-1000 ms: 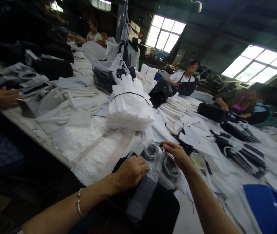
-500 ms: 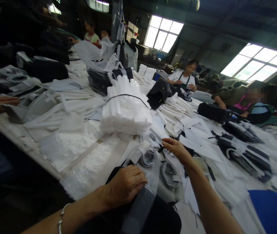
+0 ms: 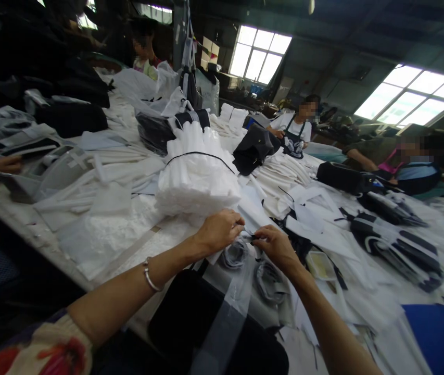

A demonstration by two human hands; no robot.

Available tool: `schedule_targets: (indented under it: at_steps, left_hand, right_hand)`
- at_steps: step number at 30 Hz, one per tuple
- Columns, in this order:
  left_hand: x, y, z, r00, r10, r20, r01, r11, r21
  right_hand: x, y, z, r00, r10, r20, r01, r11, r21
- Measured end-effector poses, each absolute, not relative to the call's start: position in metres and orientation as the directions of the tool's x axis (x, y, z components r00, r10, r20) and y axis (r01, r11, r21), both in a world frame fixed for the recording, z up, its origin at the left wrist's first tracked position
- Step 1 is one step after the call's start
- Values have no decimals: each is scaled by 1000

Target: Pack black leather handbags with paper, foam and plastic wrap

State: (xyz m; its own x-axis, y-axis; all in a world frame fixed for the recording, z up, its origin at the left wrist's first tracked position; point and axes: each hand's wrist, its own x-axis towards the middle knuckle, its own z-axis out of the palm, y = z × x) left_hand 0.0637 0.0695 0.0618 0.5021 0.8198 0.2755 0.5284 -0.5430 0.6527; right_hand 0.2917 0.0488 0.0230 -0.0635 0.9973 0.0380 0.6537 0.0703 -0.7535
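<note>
As right hand [image 3: 275,246] pinches a dark bit [image 3: 253,237], left hand [image 3: 220,229] curled, hold unclear, black bag [image 3: 188,312] below

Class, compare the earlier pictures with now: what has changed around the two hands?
The left hand has moved forward, off the clear strip over the black bag, to beside the right hand, which pinches a small dark piece. The white bundle stayed put.

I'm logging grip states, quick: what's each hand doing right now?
Left hand: fingers bent; whether it holds anything can't be told.
Right hand: closed at the fingertips on a small dark piece.
</note>
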Motion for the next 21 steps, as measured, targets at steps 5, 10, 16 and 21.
schedule_targets:
  at_steps: [5,10,16,21]
  left_hand:
    - [73,103,56,461,871,172,516,-421,746]
    - [76,125,46,502,862,72,425,-318,848]
    - [89,145,21,617,769,-167,364,-91,927]
    - [105,159,-8,703,625,-340,413,31,910]
  right_hand:
    - [291,41,20,-109,981,158,564,192,-803]
    - [299,37,7,-26,992,120,400,120,-909]
    - [304,41,-3,60,998,-24,172,-34,-985]
    - [304,41,-1,133,990,-33,99,-47,-994]
